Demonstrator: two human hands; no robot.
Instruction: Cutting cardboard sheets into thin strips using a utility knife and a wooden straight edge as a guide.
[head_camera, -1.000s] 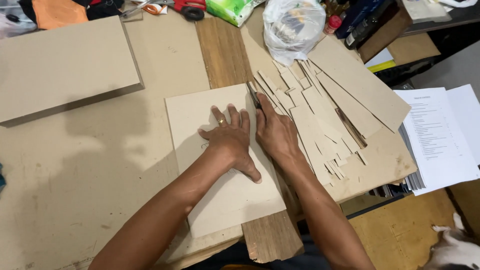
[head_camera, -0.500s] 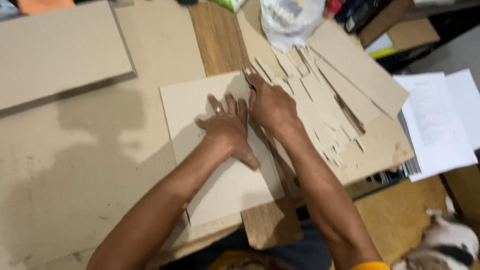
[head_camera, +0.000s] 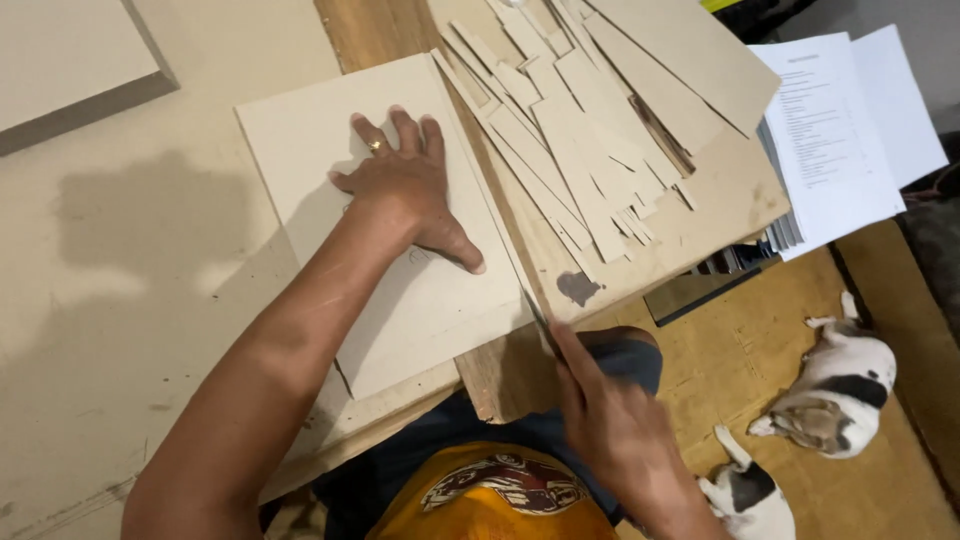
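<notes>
Knife (head_camera: 541, 322) now sits at the board's (head_camera: 400, 230) lower edge in our gripping right hand (head_camera: 610, 420), cut apparently finished; left hand (head_camera: 405, 185) presses flat, open.

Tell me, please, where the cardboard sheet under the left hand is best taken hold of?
Grip the cardboard sheet at its far left corner, coming from the left: that part is bare and lies flat, while the left hand presses its middle and the right hand works a blade along its right edge.
</notes>
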